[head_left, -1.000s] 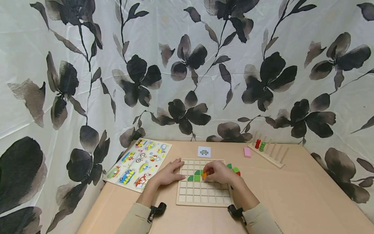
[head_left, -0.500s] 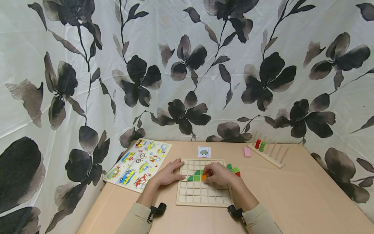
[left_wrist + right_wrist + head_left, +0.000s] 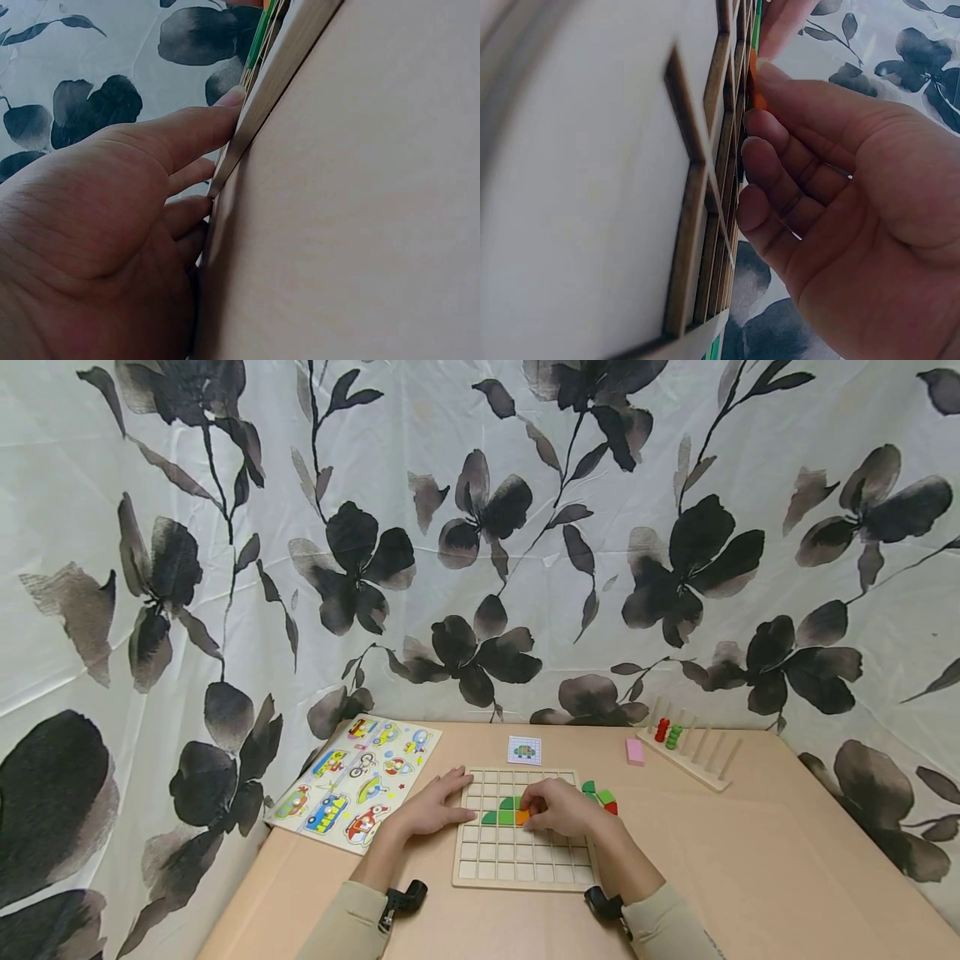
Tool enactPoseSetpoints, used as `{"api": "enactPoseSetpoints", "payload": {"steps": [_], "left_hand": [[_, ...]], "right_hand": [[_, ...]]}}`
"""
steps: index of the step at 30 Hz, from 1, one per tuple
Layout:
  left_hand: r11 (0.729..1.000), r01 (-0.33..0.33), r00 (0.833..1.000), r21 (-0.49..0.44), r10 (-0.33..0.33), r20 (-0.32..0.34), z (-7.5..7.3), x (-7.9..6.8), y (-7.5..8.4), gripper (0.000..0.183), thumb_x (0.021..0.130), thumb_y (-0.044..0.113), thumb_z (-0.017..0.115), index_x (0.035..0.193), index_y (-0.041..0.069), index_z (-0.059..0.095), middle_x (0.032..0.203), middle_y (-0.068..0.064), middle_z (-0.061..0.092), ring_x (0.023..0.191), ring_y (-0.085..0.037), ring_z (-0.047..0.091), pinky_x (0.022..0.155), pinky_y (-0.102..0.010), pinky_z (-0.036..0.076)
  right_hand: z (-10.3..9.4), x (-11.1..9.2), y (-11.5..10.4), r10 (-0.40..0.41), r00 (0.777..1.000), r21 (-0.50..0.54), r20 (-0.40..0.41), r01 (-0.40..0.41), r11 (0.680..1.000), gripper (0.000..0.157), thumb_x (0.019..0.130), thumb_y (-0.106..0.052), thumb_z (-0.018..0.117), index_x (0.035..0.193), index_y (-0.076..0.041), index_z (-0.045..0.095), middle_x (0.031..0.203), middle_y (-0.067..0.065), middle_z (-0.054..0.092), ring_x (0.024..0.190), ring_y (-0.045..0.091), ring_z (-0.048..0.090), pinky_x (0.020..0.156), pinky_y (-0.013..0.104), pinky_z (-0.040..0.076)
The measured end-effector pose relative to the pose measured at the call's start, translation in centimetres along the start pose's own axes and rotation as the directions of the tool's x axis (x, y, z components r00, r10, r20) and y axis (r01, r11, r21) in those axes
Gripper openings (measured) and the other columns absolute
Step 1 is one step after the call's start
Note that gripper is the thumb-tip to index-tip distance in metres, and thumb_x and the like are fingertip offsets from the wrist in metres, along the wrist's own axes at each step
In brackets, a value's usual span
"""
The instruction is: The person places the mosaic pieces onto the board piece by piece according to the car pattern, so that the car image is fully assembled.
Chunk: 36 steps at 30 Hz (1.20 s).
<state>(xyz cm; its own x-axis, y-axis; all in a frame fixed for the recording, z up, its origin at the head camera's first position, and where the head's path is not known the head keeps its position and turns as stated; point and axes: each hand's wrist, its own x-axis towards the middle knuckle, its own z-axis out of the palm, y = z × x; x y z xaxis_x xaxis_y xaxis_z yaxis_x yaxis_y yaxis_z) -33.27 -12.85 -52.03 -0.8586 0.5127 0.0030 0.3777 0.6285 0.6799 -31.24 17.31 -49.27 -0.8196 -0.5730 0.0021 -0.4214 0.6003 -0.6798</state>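
Head view: my right hand (image 3: 558, 806) pinches the orange tile (image 3: 522, 817) over the grid board (image 3: 525, 887), beside a green tile (image 3: 506, 817); my left hand (image 3: 431, 807) rests at the board's left edge. Left wrist: those fingers look relaxed, thumb touching the rim. Right wrist: thumb on orange; the tile seems light, stiff, best taken by its edges.

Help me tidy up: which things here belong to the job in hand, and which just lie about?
Likely the job's: grid, its green tiles, orange tile, loose tiles, card.

Likely just lying about: picture board, pink block, peg rack.
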Motion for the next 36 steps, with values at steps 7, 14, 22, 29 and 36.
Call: {"api": "enactPoseSetpoints", "payload": {"steps": [7, 14, 22, 29, 36], "left_hand": [[1.000, -0.001, 1.000, 0.010, 0.001, -0.003, -0.1, 0.0, 0.0, 0.076, 0.096, 0.040, 0.073, 0.158, 0.006, 0.044, 0.171, -0.020, 0.024, 0.160, -0.042, 0.017, 0.132, -0.059, 0.009], [1.000, -0.013, 1.000, 0.010, 0.013, -0.004, 0.0, -0.1, 0.0, 0.075, 0.096, 0.038, 0.073, 0.157, 0.004, 0.045, 0.171, -0.021, 0.026, 0.160, -0.042, 0.019, 0.132, -0.059, 0.010], [1.000, -0.008, 1.000, 0.023, 0.008, 0.002, 0.0, 0.0, 0.0, 0.076, 0.096, 0.041, 0.073, 0.158, 0.006, 0.044, 0.171, -0.020, 0.025, 0.160, -0.040, 0.018, 0.133, -0.057, 0.009], [1.000, -0.004, 1.000, 0.008, 0.004, 0.008, -0.1, -0.2, -0.1, 0.075, 0.096, 0.039, 0.074, 0.158, 0.008, 0.044, 0.172, -0.019, 0.025, 0.161, -0.040, 0.017, 0.133, -0.058, 0.009], [1.000, -0.011, 1.000, 0.010, 0.011, 0.011, -0.2, -0.4, -0.1, 0.075, 0.096, 0.038, 0.074, 0.158, 0.007, 0.044, 0.171, -0.020, 0.025, 0.161, -0.041, 0.017, 0.133, -0.058, 0.009]], "right_hand": [[0.1, 0.0, 0.0, 0.010, 1.000, 0.000, 0.001, -0.010, 1.000, 0.013, 0.091, -0.008, 0.080, 0.102, -0.009, 0.074, 0.083, -0.005, 0.064, 0.080, 0.015, 0.057, 0.068, 0.025, 0.048], [0.2, 0.0, 0.0, 0.021, 1.000, -0.014, 0.002, -0.021, 1.000, 0.011, 0.091, -0.007, 0.079, 0.099, -0.011, 0.074, 0.082, -0.005, 0.064, 0.080, 0.015, 0.056, 0.067, 0.024, 0.047], [-0.4, -0.3, 0.2, -0.021, 0.997, -0.032, -0.071, 0.019, 0.999, 0.009, 0.093, -0.010, 0.078, 0.101, -0.011, 0.076, 0.083, -0.006, 0.063, 0.077, 0.012, 0.055, 0.066, 0.023, 0.047], [-1.7, -0.8, 0.7, -0.025, 0.991, -0.053, -0.132, 0.019, 0.998, 0.015, 0.094, -0.013, 0.077, 0.107, -0.007, 0.075, 0.084, -0.006, 0.064, 0.077, 0.012, 0.055, 0.067, 0.023, 0.047], [-2.8, -1.9, 1.3, 0.043, 0.981, -0.031, -0.189, -0.050, 0.998, 0.015, 0.095, -0.013, 0.076, 0.109, -0.007, 0.075, 0.086, -0.004, 0.064, 0.080, 0.015, 0.055, 0.066, 0.023, 0.047]]}}
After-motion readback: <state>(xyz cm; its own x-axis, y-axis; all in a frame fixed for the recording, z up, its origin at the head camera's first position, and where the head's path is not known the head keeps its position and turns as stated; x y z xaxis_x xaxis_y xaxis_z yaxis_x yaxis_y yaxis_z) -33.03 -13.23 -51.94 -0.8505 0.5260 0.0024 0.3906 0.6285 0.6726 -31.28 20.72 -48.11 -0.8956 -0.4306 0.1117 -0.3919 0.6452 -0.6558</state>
